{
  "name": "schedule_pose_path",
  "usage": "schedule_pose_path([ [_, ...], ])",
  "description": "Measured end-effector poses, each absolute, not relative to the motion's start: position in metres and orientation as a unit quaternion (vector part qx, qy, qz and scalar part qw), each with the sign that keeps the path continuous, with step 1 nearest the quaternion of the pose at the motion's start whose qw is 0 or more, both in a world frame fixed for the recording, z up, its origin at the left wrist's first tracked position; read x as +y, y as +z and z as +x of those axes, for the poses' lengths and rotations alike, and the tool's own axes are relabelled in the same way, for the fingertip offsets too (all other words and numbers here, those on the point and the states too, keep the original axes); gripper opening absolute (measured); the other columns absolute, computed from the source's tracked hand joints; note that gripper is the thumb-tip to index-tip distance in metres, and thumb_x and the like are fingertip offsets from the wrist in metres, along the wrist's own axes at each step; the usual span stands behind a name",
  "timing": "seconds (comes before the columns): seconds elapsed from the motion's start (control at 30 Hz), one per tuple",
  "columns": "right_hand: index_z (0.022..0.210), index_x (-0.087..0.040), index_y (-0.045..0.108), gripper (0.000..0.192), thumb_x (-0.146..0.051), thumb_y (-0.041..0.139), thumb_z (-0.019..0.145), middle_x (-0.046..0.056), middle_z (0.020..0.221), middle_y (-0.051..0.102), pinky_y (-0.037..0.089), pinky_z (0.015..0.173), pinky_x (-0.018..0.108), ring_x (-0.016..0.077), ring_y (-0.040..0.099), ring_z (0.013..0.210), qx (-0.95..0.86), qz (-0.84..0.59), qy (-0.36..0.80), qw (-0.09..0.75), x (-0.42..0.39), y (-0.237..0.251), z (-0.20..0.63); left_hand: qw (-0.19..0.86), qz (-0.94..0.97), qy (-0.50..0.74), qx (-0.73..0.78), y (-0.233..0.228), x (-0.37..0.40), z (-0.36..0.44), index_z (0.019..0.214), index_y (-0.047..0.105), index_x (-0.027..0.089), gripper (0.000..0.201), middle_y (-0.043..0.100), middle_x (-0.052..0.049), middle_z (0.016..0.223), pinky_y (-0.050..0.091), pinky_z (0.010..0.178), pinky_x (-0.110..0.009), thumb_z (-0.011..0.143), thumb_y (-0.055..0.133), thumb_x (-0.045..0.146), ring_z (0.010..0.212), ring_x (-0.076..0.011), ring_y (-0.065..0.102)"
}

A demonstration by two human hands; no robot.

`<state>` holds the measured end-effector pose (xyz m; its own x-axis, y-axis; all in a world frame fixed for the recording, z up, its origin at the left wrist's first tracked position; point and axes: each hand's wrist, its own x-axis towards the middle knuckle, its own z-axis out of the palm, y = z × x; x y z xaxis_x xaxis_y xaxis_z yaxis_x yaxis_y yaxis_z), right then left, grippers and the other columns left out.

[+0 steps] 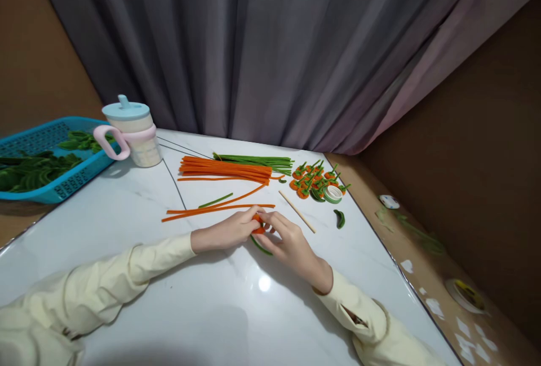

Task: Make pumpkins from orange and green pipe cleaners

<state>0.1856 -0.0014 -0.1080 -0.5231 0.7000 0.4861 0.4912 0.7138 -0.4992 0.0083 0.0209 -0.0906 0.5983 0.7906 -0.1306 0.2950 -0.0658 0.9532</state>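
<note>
Between my two hands is a small orange pipe-cleaner pumpkin [257,225], partly hidden by fingers. My left hand [228,231] pinches it from the left, and my right hand [296,246] has its fingertips closed around the other side. A green pipe cleaner [261,246] curves out beneath them; I cannot tell whether it is attached. Just beyond lie loose orange pipe cleaners [211,209] and a short green pipe cleaner [215,201]. To the right of these rests a thin wooden stick [298,213]. Several finished-looking orange pumpkins with green stems [303,191] sit grouped at the back right.
Behind lie an orange pipe-cleaner bundle [224,168] and a green bundle [257,161]. A tape roll [333,192] and curled green piece [340,218] are rightward. At left stand a lidded cup [141,143] and blue basket [54,190] of green pieces. Paper scraps [435,308] lie past the table's right edge.
</note>
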Motion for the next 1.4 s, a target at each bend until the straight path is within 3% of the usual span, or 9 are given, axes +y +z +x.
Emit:
schedule_pose_path([
  [0.13, 0.106, -0.016, 0.057, 0.021, -0.029, 0.057, 0.089, 0.007, 0.087, 0.064, 0.052, 0.067, 0.028, 0.0169, 0.06, 0.073, -0.842, -0.362, 0.2, 0.348, 0.009, -0.114, 0.187, 0.636, 0.63, 0.218, 0.389, -0.101, 0.026, -0.008, 0.101, 0.051, 0.016, 0.026, 0.05, 0.001, 0.067, 0.031, 0.046, -0.022, 0.087, 0.039, 0.035, 0.051, -0.0111, 0.042],
  [0.3, 0.107, -0.017, 0.057, 0.025, -0.035, 0.057, 0.09, 0.008, 0.092, 0.067, 0.053, 0.07, 0.029, 0.0171, 0.063, 0.077, -0.843, -0.347, 0.208, 0.354, 0.032, -0.125, 0.186, 0.672, 0.59, 0.228, 0.385, -0.11, 0.041, -0.029, 0.099, 0.054, 0.012, 0.033, 0.055, -0.001, 0.067, 0.033, 0.047, -0.022, 0.086, 0.05, 0.042, 0.051, -0.0101, 0.045],
  [0.5, 0.101, -0.017, 0.059, 0.026, -0.041, 0.055, 0.091, 0.007, 0.084, 0.069, 0.055, 0.065, 0.026, 0.0159, 0.066, 0.07, -0.827, -0.339, 0.206, 0.399, 0.051, -0.132, 0.179, 0.634, 0.604, 0.251, 0.412, -0.117, 0.055, -0.029, 0.094, 0.055, 0.013, 0.041, 0.049, 0.006, 0.054, 0.032, 0.047, -0.022, 0.083, 0.055, 0.053, 0.043, -0.0071, 0.038],
  [0.67, 0.099, -0.018, 0.059, 0.023, -0.039, 0.052, 0.093, 0.005, 0.081, 0.07, 0.055, 0.064, 0.024, 0.0153, 0.067, 0.069, -0.815, -0.331, 0.188, 0.436, 0.049, -0.134, 0.18, 0.646, 0.587, 0.264, 0.41, -0.117, 0.058, -0.021, 0.089, 0.056, 0.014, 0.041, 0.047, 0.006, 0.059, 0.03, 0.047, -0.021, 0.078, 0.062, 0.053, 0.049, -0.0076, 0.039],
  [0.9, 0.104, -0.017, 0.055, 0.011, -0.021, 0.05, 0.095, 0.006, 0.082, 0.069, 0.052, 0.06, 0.025, 0.0157, 0.066, 0.067, -0.848, -0.265, 0.149, 0.435, 0.049, -0.139, 0.182, 0.651, 0.581, 0.252, 0.418, -0.112, 0.06, -0.02, 0.081, 0.056, 0.014, 0.038, 0.041, 0.007, 0.056, 0.026, 0.046, -0.021, 0.078, 0.064, 0.051, 0.048, -0.0065, 0.032],
  [1.1, 0.093, -0.018, 0.056, 0.007, -0.024, 0.053, 0.093, 0.006, 0.078, 0.066, 0.049, 0.062, 0.03, 0.0176, 0.06, 0.071, -0.84, -0.297, 0.15, 0.429, 0.051, -0.13, 0.183, 0.68, 0.566, 0.251, 0.391, -0.114, 0.064, -0.024, 0.088, 0.058, 0.014, 0.035, 0.051, 0.004, 0.069, 0.032, 0.047, -0.02, 0.076, 0.067, 0.045, 0.051, -0.0062, 0.039],
  [1.3, 0.105, -0.018, 0.057, 0.015, -0.023, 0.049, 0.094, 0.007, 0.082, 0.066, 0.048, 0.063, 0.033, 0.0199, 0.053, 0.071, -0.851, -0.352, 0.132, 0.368, 0.052, -0.13, 0.182, 0.684, 0.561, 0.246, 0.397, -0.114, 0.058, -0.024, 0.097, 0.058, 0.014, 0.032, 0.054, 0.001, 0.074, 0.037, 0.049, -0.02, 0.079, 0.065, 0.04, 0.056, -0.0081, 0.046],
  [1.4, 0.123, -0.017, 0.049, 0.031, -0.016, 0.05, 0.093, 0.01, 0.099, 0.065, 0.052, 0.072, 0.035, 0.0208, 0.056, 0.083, -0.849, -0.343, 0.146, 0.373, 0.05, -0.131, 0.182, 0.667, 0.553, 0.257, 0.427, -0.112, 0.055, -0.021, 0.097, 0.057, 0.014, 0.032, 0.051, 0.003, 0.068, 0.036, 0.048, -0.02, 0.08, 0.063, 0.04, 0.055, -0.0083, 0.045],
])
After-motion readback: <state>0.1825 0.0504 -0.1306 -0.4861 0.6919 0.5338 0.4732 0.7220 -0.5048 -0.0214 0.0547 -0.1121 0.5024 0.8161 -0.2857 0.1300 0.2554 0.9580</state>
